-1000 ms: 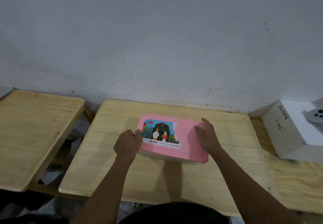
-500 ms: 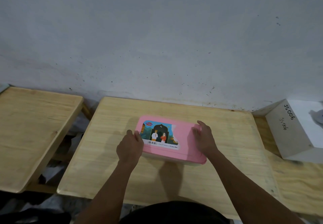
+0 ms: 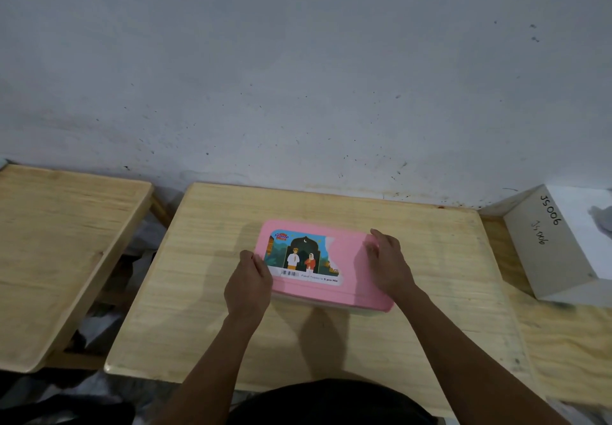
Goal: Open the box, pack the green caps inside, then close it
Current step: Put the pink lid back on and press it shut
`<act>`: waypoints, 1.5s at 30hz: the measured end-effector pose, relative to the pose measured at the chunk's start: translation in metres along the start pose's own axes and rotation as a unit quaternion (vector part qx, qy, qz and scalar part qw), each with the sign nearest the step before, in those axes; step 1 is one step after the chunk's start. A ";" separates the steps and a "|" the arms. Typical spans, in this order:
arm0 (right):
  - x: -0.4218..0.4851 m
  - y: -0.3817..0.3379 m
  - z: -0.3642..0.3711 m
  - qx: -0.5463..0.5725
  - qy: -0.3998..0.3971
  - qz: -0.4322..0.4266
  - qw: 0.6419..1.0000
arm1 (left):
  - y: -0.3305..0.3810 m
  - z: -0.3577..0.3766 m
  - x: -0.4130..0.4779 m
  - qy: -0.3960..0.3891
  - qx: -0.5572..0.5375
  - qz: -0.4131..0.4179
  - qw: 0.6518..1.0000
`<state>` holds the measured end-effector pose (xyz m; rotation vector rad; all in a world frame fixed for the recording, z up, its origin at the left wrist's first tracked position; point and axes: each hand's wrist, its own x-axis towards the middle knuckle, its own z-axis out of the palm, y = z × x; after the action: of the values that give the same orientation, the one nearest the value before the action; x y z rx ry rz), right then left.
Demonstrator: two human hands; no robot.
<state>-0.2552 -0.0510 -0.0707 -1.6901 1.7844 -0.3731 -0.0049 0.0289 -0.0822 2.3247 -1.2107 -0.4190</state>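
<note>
Pink box [image 3: 351, 265] lay shut near the middle of the wooden counter [image 3: 331, 341], which stood against a gray, spotty wall [image 3: 298, 76]. The left hand [image 3: 248, 287] gripped its left end with curled fingers. The right hand [image 3: 389, 265] lay on the lid's right end, fingers nearly straight.

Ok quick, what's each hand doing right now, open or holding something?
Left hand: fingers curled, gripping the left edge of the pink rectangular plastic box.
Right hand: open, fingers resting on the box's right end.
</note>
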 end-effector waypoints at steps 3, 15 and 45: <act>-0.003 -0.003 0.003 -0.029 0.014 0.019 0.999 | 0.000 0.001 -0.002 0.005 -0.003 -0.005 1.000; -0.024 -0.004 0.028 -0.147 0.119 -0.029 0.981 | -0.020 0.012 -0.009 -0.003 -0.104 0.049 0.993; -0.022 0.004 0.036 -0.174 0.127 -0.119 0.969 | 0.015 0.019 0.031 -0.080 0.131 0.223 0.963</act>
<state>-0.2373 -0.0212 -0.0945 -2.1986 1.9173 -0.4131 -0.0064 -0.0093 -0.0912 2.1587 -1.9144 -0.3029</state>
